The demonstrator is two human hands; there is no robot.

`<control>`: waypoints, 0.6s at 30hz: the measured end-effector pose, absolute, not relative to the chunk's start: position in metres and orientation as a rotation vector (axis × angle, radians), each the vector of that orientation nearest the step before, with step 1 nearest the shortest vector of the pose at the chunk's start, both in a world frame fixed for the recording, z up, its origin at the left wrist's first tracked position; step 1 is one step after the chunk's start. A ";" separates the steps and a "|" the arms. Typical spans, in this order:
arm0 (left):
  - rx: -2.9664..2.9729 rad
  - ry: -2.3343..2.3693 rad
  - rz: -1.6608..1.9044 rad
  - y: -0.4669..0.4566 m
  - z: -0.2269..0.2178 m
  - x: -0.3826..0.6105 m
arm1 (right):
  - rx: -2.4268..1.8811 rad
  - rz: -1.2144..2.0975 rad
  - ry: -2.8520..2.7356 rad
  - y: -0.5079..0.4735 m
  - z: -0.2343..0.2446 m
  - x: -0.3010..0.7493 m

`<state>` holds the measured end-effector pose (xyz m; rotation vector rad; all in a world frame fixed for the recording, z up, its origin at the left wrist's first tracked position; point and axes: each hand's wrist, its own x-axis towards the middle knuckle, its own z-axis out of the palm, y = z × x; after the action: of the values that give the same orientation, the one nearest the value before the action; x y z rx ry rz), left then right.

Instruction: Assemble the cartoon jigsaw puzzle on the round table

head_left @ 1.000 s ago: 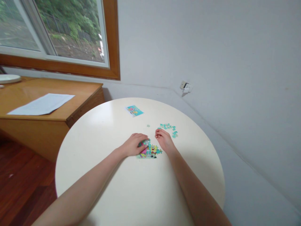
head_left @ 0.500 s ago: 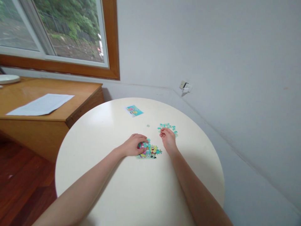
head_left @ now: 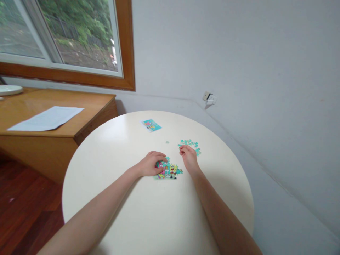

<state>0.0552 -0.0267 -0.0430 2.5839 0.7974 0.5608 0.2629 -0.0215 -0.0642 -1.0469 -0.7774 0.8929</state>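
A partly joined jigsaw puzzle point(head_left: 173, 170) with bright cartoon figures lies on the white round table point(head_left: 148, 216). My left hand point(head_left: 152, 163) rests on its left part, thumb and fingers apart and lying over the pieces, so some of the picture is hidden. My right hand point(head_left: 188, 157) is held just up and right of the puzzle, thumb and fingertips pinched together. Whatever is between those fingertips is too small to make out. Right behind that hand is a cluster of loose turquoise puzzle pieces point(head_left: 196, 144), partly covered by it.
One single puzzle piece point(head_left: 167, 142) lies apart, above the puzzle. Farther back on the table is a small picture card point(head_left: 151, 125) with similar figures. On the left stands a wooden desk point(head_left: 98, 101) with a sheet of paper point(head_left: 47, 118). A wall borders the table's right side.
My right hand has shifted slightly left, its fingertips still pinched. My left hand stays in place on the puzzle.
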 end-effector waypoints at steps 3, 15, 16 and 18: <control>2.585 0.780 0.585 -0.027 -0.043 0.055 | -1.054 0.889 -0.780 -0.022 -0.064 0.262; 2.565 0.799 0.569 -0.027 -0.042 0.055 | -1.094 0.889 -0.819 -0.023 -0.064 0.262; 2.566 0.798 0.567 -0.027 -0.043 0.055 | -1.093 0.892 -0.820 -0.023 -0.064 0.262; 2.569 0.788 0.576 -0.026 -0.043 0.055 | -1.089 0.895 -0.818 -0.023 -0.064 0.262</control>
<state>0.0554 -0.0264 -0.0433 2.5690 0.7883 0.5756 0.2624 -0.0228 -0.0639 -1.0894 -0.8185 0.8947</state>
